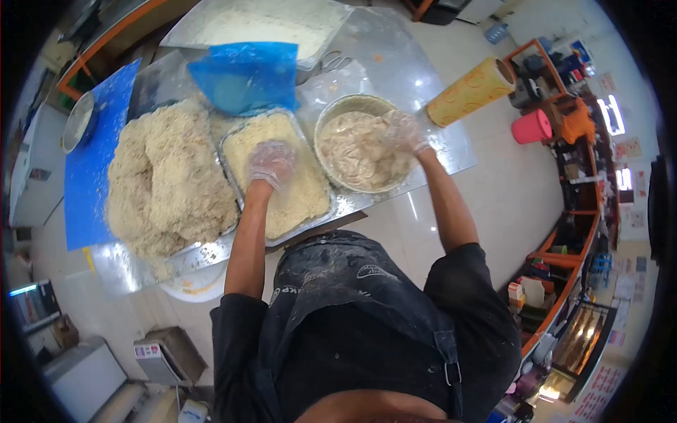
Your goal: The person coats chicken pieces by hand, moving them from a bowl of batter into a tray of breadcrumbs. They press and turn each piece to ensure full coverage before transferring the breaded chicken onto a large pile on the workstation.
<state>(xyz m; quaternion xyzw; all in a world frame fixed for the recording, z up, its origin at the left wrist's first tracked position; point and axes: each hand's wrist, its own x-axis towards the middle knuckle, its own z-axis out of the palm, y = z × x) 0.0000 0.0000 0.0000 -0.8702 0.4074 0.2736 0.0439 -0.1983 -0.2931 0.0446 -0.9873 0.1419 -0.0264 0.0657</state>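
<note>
My left hand [273, 163], in a clear plastic glove, is over the pale crumbs in a metal tray [328, 206]. Its fingers curl downward, and what they hold, if anything, is hidden. To the right, my gloved right hand [406, 132] is at the right rim of a round bowl [331, 104]. Its fingers reach toward the wet, batter-coated pieces [356, 148] inside; they are too blurred to show a grip. Left of the tray rises a large heap of crumb-coated pieces [169, 176].
A blue plastic sheet [247, 74] lies behind the tray, near scissors [335, 62] and a floury tray [254, 21]. A yellow wrap roll [469, 93] rests at the metal table's [395, 42] right side. A blue board [84, 204] and bowl [80, 123] are left.
</note>
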